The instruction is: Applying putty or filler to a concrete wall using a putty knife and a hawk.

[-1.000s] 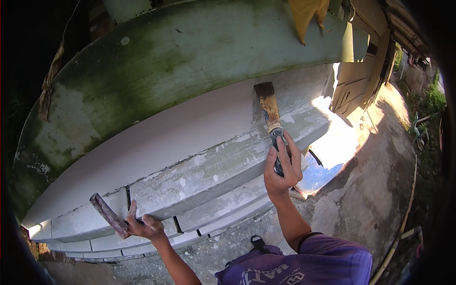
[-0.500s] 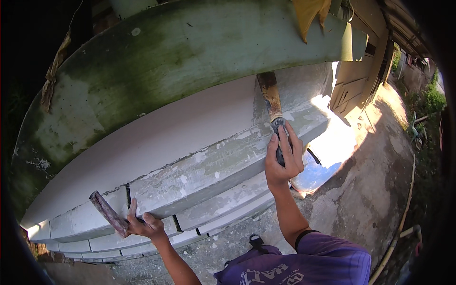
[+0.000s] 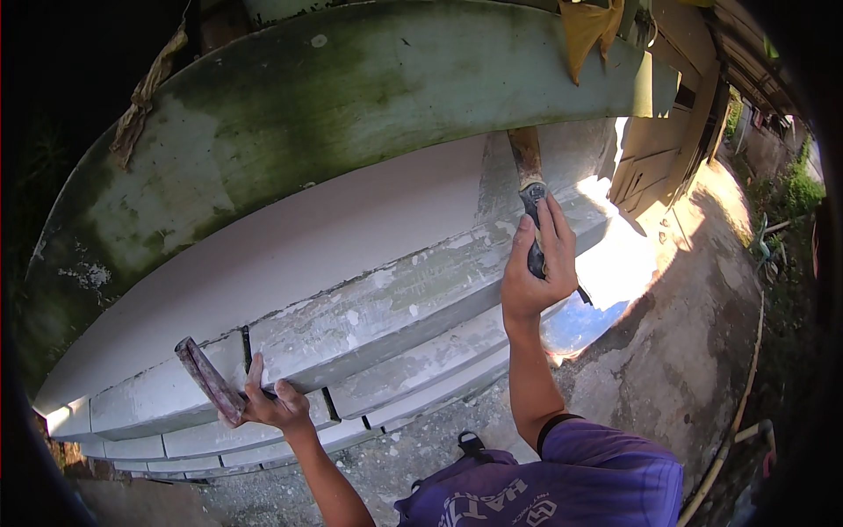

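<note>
My right hand [image 3: 538,263] grips a putty knife [image 3: 532,204] by its dark handle, fingers stretched along it. The rust-stained blade points away, over the grey, damp-looking patch at the right end of the white wall [image 3: 378,220]. Its far tip is cut off by the green-stained overhang. Lower left, my left hand [image 3: 277,406] is closed on a bar-shaped tool [image 3: 209,379], dusty and purplish-grey, its handle mostly hidden in the fingers. This tool is held in front of the ledge [image 3: 378,303], whose top is blotched with white and grey filler or old paint.
The curved, mossy overhang [image 3: 263,114] arches above the wall, with dried leaves [image 3: 590,39] hanging over it. Stepped lower ledges [image 3: 413,386] run beneath. A blue-and-white rounded object [image 3: 575,327] stands beyond my right forearm. Concrete ground [image 3: 667,378] stretches right, edged by a pipe [image 3: 742,408].
My right hand has shifted up and to the right with the putty knife, the blade now further along the grey patch. My left hand has barely moved; the whole view has shifted slightly.
</note>
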`<control>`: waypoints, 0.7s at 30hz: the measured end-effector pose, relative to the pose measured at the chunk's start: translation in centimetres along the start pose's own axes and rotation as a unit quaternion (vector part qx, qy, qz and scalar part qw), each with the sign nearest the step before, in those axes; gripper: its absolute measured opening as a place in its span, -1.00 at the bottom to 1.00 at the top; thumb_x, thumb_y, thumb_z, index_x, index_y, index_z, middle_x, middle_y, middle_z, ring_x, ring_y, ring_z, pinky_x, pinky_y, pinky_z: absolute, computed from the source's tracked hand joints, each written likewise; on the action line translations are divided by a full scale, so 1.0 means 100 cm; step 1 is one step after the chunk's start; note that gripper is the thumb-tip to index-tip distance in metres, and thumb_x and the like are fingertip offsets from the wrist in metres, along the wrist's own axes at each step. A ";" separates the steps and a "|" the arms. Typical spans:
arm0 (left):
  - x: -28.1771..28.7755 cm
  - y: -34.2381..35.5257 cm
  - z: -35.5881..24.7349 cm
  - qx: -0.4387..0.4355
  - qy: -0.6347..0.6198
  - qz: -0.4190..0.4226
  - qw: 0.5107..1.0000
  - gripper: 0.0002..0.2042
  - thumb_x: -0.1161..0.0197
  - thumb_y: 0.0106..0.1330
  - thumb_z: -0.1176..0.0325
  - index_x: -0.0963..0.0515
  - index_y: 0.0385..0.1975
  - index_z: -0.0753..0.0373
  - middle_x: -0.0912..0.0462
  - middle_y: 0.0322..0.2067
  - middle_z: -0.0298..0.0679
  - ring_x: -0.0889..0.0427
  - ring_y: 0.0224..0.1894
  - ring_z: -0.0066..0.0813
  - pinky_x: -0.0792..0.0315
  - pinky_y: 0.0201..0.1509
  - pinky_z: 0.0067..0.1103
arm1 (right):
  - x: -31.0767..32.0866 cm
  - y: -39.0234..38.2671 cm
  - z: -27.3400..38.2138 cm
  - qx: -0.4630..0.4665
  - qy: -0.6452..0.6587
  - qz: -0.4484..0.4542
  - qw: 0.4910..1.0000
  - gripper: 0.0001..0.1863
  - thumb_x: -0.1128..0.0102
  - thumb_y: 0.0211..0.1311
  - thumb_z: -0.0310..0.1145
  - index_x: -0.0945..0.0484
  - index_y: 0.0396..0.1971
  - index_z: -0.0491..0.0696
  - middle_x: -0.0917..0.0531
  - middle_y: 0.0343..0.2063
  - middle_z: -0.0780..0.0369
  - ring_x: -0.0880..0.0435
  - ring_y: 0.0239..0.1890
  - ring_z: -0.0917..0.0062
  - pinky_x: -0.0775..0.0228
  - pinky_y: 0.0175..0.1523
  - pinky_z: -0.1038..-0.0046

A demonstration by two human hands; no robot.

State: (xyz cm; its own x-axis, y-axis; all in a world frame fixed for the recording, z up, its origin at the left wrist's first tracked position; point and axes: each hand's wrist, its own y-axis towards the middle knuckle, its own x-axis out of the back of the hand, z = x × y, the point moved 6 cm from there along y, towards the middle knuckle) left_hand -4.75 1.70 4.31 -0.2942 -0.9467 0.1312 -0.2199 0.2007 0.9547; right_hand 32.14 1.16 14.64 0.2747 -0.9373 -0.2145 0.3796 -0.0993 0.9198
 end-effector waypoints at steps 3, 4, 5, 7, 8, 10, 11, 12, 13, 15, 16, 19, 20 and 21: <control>0.000 -0.001 0.003 0.006 -0.013 0.004 1.000 -0.43 0.14 0.45 -0.15 -0.61 -0.14 0.28 -0.68 -0.18 -0.19 -0.34 0.02 -0.16 -0.09 0.26 -0.32 | 0.011 -0.013 -0.002 -0.023 -0.018 0.032 0.999 -0.72 -0.23 0.18 -0.64 -0.64 -0.09 -0.28 -0.67 -0.08 -0.01 -0.70 -0.09 0.27 -0.51 0.05 0.35; 0.001 0.000 0.002 -0.003 0.007 -0.001 1.000 -0.43 0.14 0.45 -0.14 -0.61 -0.14 0.27 -0.68 -0.18 -0.19 -0.33 0.03 -0.15 -0.08 0.27 -0.31 | 0.013 -0.017 0.000 -0.023 -0.017 0.033 0.999 -0.72 -0.23 0.18 -0.64 -0.64 -0.09 -0.28 -0.67 -0.08 -0.01 -0.70 -0.09 0.27 -0.51 0.05 0.35; 0.002 0.000 0.000 -0.012 0.025 -0.005 1.000 -0.44 0.13 0.45 -0.14 -0.61 -0.14 0.27 -0.68 -0.18 -0.20 -0.33 0.04 -0.15 -0.07 0.28 -0.31 | 0.016 -0.020 0.000 -0.024 -0.020 0.044 0.999 -0.72 -0.23 0.17 -0.64 -0.64 -0.09 -0.29 -0.67 -0.08 -0.01 -0.69 -0.09 0.27 -0.51 0.05 0.35; 0.001 -0.001 0.002 0.003 0.005 0.002 1.000 -0.44 0.13 0.45 -0.14 -0.61 -0.14 0.27 -0.69 -0.18 -0.20 -0.32 0.05 -0.14 -0.04 0.28 -0.29 | 0.018 -0.025 -0.001 -0.024 -0.017 0.060 0.998 -0.72 -0.24 0.16 -0.65 -0.64 -0.09 -0.28 -0.68 -0.09 -0.01 -0.69 -0.09 0.27 -0.52 0.02 0.35; 0.000 -0.001 0.004 0.015 -0.014 0.008 1.000 -0.44 0.14 0.45 -0.14 -0.62 -0.14 0.27 -0.69 -0.19 -0.21 -0.30 0.05 -0.14 -0.02 0.29 -0.28 | 0.018 -0.027 -0.002 -0.025 -0.020 0.060 0.998 -0.72 -0.24 0.16 -0.65 -0.64 -0.09 -0.28 -0.68 -0.09 -0.01 -0.69 -0.09 0.27 -0.52 0.02 0.35; 0.001 -0.001 0.002 0.012 -0.004 0.008 1.000 -0.44 0.14 0.45 -0.14 -0.62 -0.15 0.26 -0.68 -0.19 -0.22 -0.27 0.05 -0.13 0.00 0.28 -0.27 | 0.018 -0.029 0.000 -0.002 -0.017 0.056 0.998 -0.68 -0.31 0.08 -0.66 -0.65 -0.11 -0.25 -0.68 -0.08 0.00 -0.65 -0.23 0.32 -0.51 -0.18 0.40; 0.001 0.000 0.001 0.011 0.006 0.004 1.000 -0.43 0.15 0.45 -0.15 -0.62 -0.15 0.25 -0.68 -0.19 -0.24 -0.23 0.05 -0.13 0.01 0.28 -0.26 | 0.018 -0.031 -0.001 -0.003 -0.019 0.059 0.998 -0.68 -0.31 0.06 -0.67 -0.66 -0.12 -0.26 -0.68 -0.08 0.00 -0.65 -0.25 0.32 -0.50 -0.19 0.40; 0.001 0.001 0.001 0.010 0.006 0.005 1.000 -0.43 0.15 0.45 -0.15 -0.62 -0.15 0.25 -0.68 -0.19 -0.24 -0.23 0.05 -0.13 0.01 0.28 -0.26 | 0.018 -0.031 0.000 -0.004 -0.021 0.058 0.998 -0.68 -0.31 0.06 -0.67 -0.66 -0.12 -0.26 -0.68 -0.08 0.00 -0.65 -0.25 0.32 -0.50 -0.19 0.40; 0.001 0.001 0.000 0.006 0.008 0.002 1.000 -0.44 0.15 0.45 -0.15 -0.63 -0.16 0.24 -0.67 -0.19 -0.24 -0.20 0.03 -0.13 0.00 0.26 -0.27 | 0.018 -0.032 0.001 -0.006 -0.020 0.059 0.998 -0.69 -0.31 0.06 -0.67 -0.66 -0.13 -0.26 -0.68 -0.08 -0.01 -0.65 -0.25 0.32 -0.50 -0.18 0.39; 0.001 0.001 0.000 0.002 0.013 -0.002 1.000 -0.44 0.15 0.45 -0.15 -0.63 -0.17 0.23 -0.66 -0.19 -0.25 -0.17 0.02 -0.13 0.00 0.25 -0.27 | 0.019 -0.034 0.001 -0.009 -0.019 0.060 0.998 -0.69 -0.32 0.05 -0.67 -0.66 -0.13 -0.26 -0.68 -0.08 -0.01 -0.65 -0.25 0.31 -0.50 -0.17 0.39; 0.000 0.001 0.001 0.003 0.006 -0.002 1.000 -0.44 0.16 0.45 -0.15 -0.63 -0.17 0.22 -0.65 -0.18 -0.26 -0.15 0.02 -0.13 0.00 0.24 -0.27 | 0.019 -0.035 0.001 -0.009 -0.019 0.062 0.998 -0.69 -0.32 0.05 -0.67 -0.66 -0.13 -0.26 -0.68 -0.08 -0.01 -0.65 -0.25 0.31 -0.50 -0.17 0.39; 0.000 0.001 -0.001 0.003 0.007 -0.001 1.000 -0.44 0.17 0.45 -0.16 -0.63 -0.18 0.21 -0.65 -0.19 -0.26 -0.14 0.01 -0.14 0.01 0.23 -0.27 | 0.021 -0.038 -0.001 -0.006 -0.022 0.066 0.998 -0.69 -0.33 0.05 -0.66 -0.66 -0.13 -0.25 -0.68 -0.08 -0.01 -0.65 -0.25 0.31 -0.49 -0.15 0.39; 0.000 0.001 -0.001 0.001 0.016 0.000 1.000 -0.44 0.17 0.45 -0.16 -0.63 -0.18 0.21 -0.65 -0.19 -0.26 -0.16 0.00 -0.14 0.02 0.22 -0.26 | 0.021 -0.039 -0.001 -0.003 -0.024 0.067 0.997 -0.69 -0.33 0.05 -0.66 -0.66 -0.13 -0.25 -0.68 -0.08 -0.01 -0.65 -0.25 0.31 -0.49 -0.15 0.39; 0.000 0.001 -0.002 0.001 0.017 0.000 1.000 -0.44 0.17 0.45 -0.16 -0.63 -0.18 0.21 -0.65 -0.19 -0.26 -0.16 0.00 -0.14 0.02 0.22 -0.26 | 0.021 -0.040 -0.002 -0.004 -0.023 0.068 0.997 -0.69 -0.33 0.05 -0.66 -0.66 -0.13 -0.25 -0.68 -0.08 -0.01 -0.65 -0.25 0.31 -0.49 -0.15 0.39</control>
State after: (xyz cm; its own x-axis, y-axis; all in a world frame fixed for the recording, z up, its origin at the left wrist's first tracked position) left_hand -4.64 1.64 4.48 -0.2619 -0.9547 0.1410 -0.2208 0.2015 0.9543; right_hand 31.35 -0.39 10.40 0.2834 -0.9563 -0.0724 0.3491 0.0325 0.9365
